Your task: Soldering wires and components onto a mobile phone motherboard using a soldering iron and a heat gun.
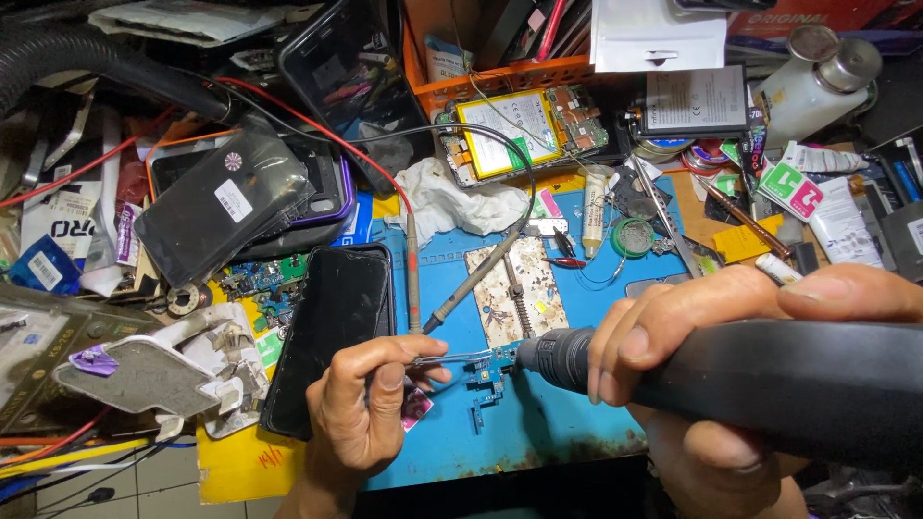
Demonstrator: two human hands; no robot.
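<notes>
Cluttered repair counter (240,466), blue work mat (558,423) in the middle as the only bare spot, so the job sits there. Small blue circuit board (492,370) lies flat on the mat, between my hands. Left hand (361,408): fingers pinched narrow on metal tweezers (452,359), tips pressing the board's left edge to pin it so it can't skate. Right hand (711,356): fingers wrapped around a black rotary tool (769,384), held nearly level, nose touching the board's right side, low angle for control. Black phone (332,332) lies face up just left of the mat, out of the tool's way. Two multimeter probes (452,288) are parked above the board, leads trailing back into the pile.
</notes>
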